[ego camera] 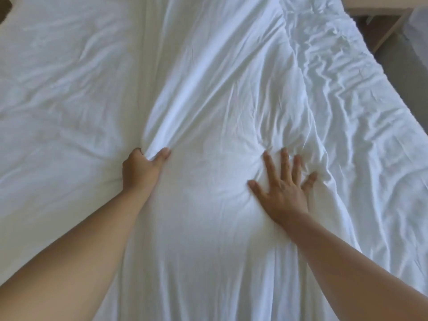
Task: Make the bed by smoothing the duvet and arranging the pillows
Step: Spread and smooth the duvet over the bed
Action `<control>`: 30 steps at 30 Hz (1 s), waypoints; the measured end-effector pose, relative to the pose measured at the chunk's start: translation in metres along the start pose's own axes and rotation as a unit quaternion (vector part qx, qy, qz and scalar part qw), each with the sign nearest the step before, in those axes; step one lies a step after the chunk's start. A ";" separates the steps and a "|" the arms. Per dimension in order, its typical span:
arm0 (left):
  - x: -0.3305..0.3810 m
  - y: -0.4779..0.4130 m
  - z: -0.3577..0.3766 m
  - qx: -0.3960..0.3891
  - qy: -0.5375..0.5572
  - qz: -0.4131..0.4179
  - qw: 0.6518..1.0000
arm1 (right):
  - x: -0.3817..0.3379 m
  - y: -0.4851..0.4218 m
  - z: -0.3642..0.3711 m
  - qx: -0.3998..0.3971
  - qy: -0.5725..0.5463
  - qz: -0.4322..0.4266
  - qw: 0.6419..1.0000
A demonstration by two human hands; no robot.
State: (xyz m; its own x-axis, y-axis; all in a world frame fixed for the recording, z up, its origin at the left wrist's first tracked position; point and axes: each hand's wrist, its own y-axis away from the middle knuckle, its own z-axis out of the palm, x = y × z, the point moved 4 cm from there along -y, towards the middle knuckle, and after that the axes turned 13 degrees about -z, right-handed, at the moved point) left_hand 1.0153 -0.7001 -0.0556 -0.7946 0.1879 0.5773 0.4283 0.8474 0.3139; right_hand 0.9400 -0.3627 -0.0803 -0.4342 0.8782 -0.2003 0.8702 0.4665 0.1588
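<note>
OK, left hand (141, 166) pinches a bunch of the duvet (208, 89): thumb on top, fingers curled under. The fabric is gathered into tight pleats that fan toward the far end of the bed (375, 63). The grip sits on a long fold edge running up the bed left of centre. Right hand (283, 191) lies palm down with fingers spread wide, pressing the duvet right of centre. It grips nothing; there is a shallow dent and radiating creases at the fingertips. The hands are well apart, with a smooth raised strip of duvet between them.

Left of the fold the white surface lies flatter with soft creases; I cannot tell whether it is sheet or more duvet. Right of the flat hand there are heavy ripples out to the bed's right edge, which cuts diagonally across the upper right. Beyond that edge is grey floor (403, 72) and wooden furniture (379, 22) near the far right corner. The duvet runs past the near, left and far frame limits.
</note>
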 end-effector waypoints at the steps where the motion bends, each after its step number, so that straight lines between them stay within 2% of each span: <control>1: -0.004 -0.003 0.006 0.009 -0.007 0.004 1.000 | 0.001 -0.002 0.004 0.007 0.003 0.000 1.000; 6: -0.010 -0.010 0.013 0.016 -0.002 0.006 1.000 | 0.004 -0.010 0.013 -0.004 0.008 0.006 1.000; 13: -0.018 0.038 -0.002 -0.027 -0.027 -0.041 0.998 | -0.006 0.009 0.002 -0.111 -0.009 0.037 0.993; 21: -0.123 0.203 -0.042 -0.098 -0.006 -0.108 0.989 | -0.039 0.177 0.013 -0.149 -0.043 -0.006 0.988; 27: -0.226 0.346 -0.075 -0.127 0.020 -0.133 0.983 | -0.040 0.333 0.029 -0.142 -0.023 -0.055 0.988; 30: -0.292 0.416 -0.098 -0.140 0.019 -0.157 0.978 | -0.030 0.408 0.036 -0.111 -0.031 -0.070 0.991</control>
State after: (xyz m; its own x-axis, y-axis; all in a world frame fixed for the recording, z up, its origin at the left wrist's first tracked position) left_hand 1.4673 -0.4509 -0.0199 -0.8916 -0.0819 0.4453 0.2716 0.6903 0.6706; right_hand 1.3167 -0.2020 -0.0446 -0.5263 0.7981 -0.2934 0.7263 0.6013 0.3329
